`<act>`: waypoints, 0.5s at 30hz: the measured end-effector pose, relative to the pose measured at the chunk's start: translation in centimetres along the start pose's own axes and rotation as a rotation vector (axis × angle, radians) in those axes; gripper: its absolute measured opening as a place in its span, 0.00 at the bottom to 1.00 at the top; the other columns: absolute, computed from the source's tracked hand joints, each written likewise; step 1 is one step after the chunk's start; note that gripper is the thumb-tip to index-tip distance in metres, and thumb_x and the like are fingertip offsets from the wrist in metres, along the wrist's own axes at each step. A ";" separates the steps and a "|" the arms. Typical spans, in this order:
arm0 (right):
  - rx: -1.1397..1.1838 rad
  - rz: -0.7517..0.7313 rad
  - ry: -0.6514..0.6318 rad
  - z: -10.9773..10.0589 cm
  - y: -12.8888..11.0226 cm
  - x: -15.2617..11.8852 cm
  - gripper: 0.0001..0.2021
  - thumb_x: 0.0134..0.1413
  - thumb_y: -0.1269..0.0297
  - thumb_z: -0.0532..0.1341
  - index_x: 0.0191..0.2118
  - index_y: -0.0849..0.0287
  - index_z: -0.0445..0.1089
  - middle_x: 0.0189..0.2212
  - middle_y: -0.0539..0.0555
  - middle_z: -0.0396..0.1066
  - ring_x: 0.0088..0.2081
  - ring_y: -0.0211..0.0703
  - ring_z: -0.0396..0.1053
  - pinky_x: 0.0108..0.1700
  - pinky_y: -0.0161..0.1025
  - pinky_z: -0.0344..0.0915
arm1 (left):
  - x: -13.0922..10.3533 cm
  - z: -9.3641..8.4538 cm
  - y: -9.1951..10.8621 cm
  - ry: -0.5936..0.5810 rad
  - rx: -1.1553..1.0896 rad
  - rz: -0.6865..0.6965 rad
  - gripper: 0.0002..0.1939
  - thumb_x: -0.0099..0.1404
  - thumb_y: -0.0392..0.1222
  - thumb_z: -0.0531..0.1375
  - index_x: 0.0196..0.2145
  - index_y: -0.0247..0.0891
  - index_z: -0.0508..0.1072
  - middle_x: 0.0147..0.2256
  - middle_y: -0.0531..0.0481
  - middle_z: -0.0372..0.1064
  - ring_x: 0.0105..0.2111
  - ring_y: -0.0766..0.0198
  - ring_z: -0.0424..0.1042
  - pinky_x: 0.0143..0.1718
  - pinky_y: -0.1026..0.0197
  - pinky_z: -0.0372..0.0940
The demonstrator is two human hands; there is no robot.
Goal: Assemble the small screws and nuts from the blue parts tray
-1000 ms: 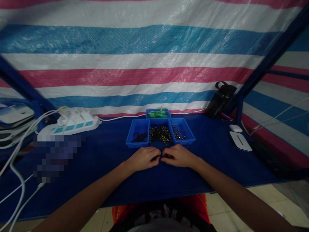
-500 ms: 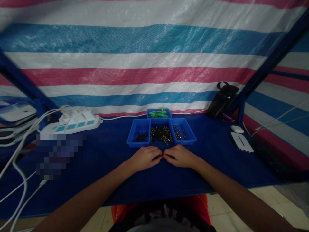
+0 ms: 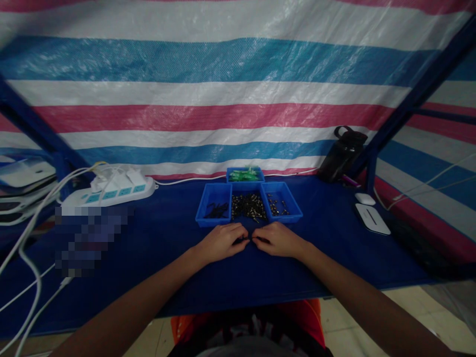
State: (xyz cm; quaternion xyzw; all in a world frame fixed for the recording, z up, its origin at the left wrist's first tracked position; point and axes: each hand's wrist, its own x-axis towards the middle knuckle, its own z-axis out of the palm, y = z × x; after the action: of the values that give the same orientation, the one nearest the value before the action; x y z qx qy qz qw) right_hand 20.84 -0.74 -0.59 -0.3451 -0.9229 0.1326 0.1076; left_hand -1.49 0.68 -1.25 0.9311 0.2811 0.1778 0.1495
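Note:
My left hand (image 3: 224, 242) and my right hand (image 3: 275, 240) face each other just in front of the blue trays, fingertips a small gap apart. Each is pinched on something small and dark that I cannot make out. Beyond my left hand, a blue tray (image 3: 199, 217) holds dark slender pieces (image 3: 216, 210). In the middle lies a heap of small black and brass-coloured parts (image 3: 248, 206). The right blue tray (image 3: 296, 213) has a few small metallic parts (image 3: 278, 205). Behind them, another blue tray (image 3: 229, 170) contains green pieces (image 3: 244, 174).
On the left are a white power strip (image 3: 107, 193) with plugs, white cables (image 3: 35, 208) and a pixelated object (image 3: 92, 238). A dark bottle (image 3: 341, 154) stands at the back right. Nearer are a small white case (image 3: 365, 199) and a flat white device (image 3: 373, 218).
The fingertips of my two hands have drawn slightly apart, and the left fingers have opened a little around the dark thing. The trays have not moved.

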 end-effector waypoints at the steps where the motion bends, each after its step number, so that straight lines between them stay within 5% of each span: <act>1: -0.007 -0.004 -0.005 0.0 0.0 0.0 0.08 0.62 0.67 0.53 0.34 0.59 0.68 0.27 0.50 0.72 0.28 0.36 0.69 0.31 0.31 0.55 | 0.0 0.0 0.0 0.014 -0.018 0.006 0.06 0.68 0.42 0.55 0.37 0.37 0.68 0.33 0.52 0.68 0.34 0.66 0.69 0.35 0.67 0.62; 15: -0.036 0.014 -0.012 0.3 0.1 0.1 0.11 0.67 0.65 0.49 0.36 0.60 0.66 0.28 0.52 0.72 0.28 0.37 0.69 0.30 0.32 0.54 | 0.1 0.1 0.0 0.148 -0.076 0.170 0.10 0.68 0.40 0.55 0.45 0.36 0.71 0.37 0.47 0.72 0.38 0.64 0.70 0.40 0.64 0.66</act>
State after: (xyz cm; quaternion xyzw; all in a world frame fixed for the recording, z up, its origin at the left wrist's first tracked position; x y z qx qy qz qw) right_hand 20.73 -0.64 -0.93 -0.3524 -0.9234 0.1188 0.0949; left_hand -1.43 0.73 -1.34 0.9296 0.2044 0.2686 0.1481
